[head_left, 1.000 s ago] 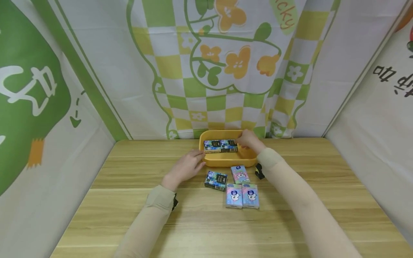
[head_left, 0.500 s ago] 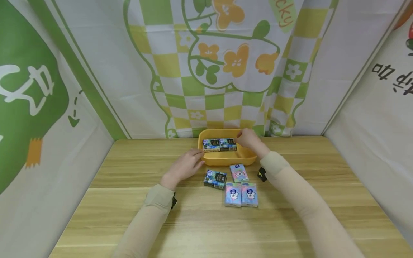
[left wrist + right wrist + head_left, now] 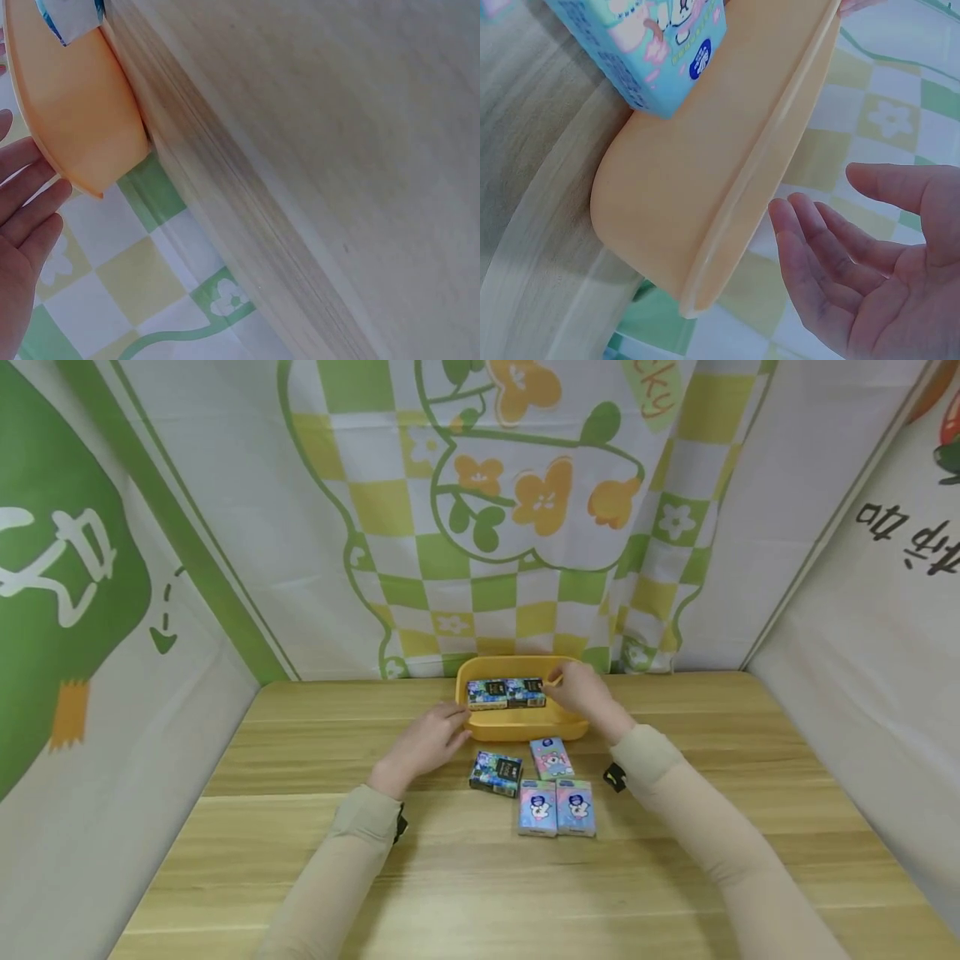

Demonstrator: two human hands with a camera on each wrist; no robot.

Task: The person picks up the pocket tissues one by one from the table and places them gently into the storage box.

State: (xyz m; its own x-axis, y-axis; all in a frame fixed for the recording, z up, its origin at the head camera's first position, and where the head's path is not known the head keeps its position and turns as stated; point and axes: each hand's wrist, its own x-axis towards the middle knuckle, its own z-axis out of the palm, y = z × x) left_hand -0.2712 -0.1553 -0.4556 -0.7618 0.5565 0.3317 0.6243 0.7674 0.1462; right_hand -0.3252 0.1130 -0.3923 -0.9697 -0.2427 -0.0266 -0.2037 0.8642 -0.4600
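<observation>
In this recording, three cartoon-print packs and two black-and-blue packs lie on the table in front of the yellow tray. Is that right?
Not quite: the head view shows just one black-and-blue pack on the table in front of the yellow tray, not two. The three cartoon-print packs are as you say.

tray (image 3: 525,732) on table (image 3: 487,893) | two packs (image 3: 487,694) inside tray | four packs (image 3: 537,808) before tray

The basket (image 3: 528,732) is yellow, the backdrop (image 3: 506,539) checked green-yellow-white
</observation>
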